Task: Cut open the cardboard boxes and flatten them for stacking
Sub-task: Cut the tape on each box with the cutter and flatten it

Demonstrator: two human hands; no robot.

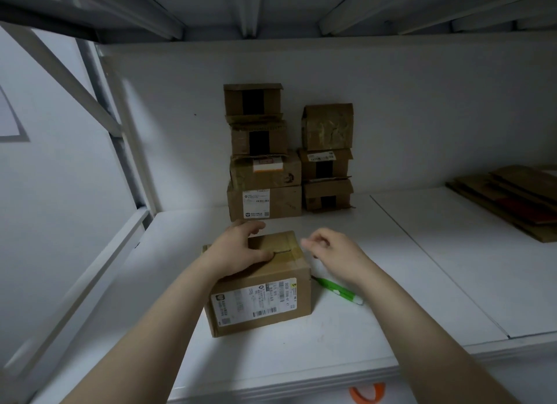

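Observation:
A taped cardboard box (pixel 265 295) with a white shipping label on its near face stands on the white shelf (pixel 391 298) in front of me. My left hand (pixel 241 248) grips the box's top, fingers curled over its far edge and thumb on the tape seam. Just right of the box's top corner my right hand (pixel 331 253) hovers with loosely curled fingers, holding nothing. A green and white box cutter (pixel 339 290) lies on the shelf right of the box, under my right wrist.
Two stacks of cardboard boxes (pixel 265 174) (pixel 328 159) stand against the back wall. Flattened cardboard sheets (pixel 512 198) lie at the far right. A metal frame (pixel 120 150) borders the left side, and an upper shelf hangs overhead.

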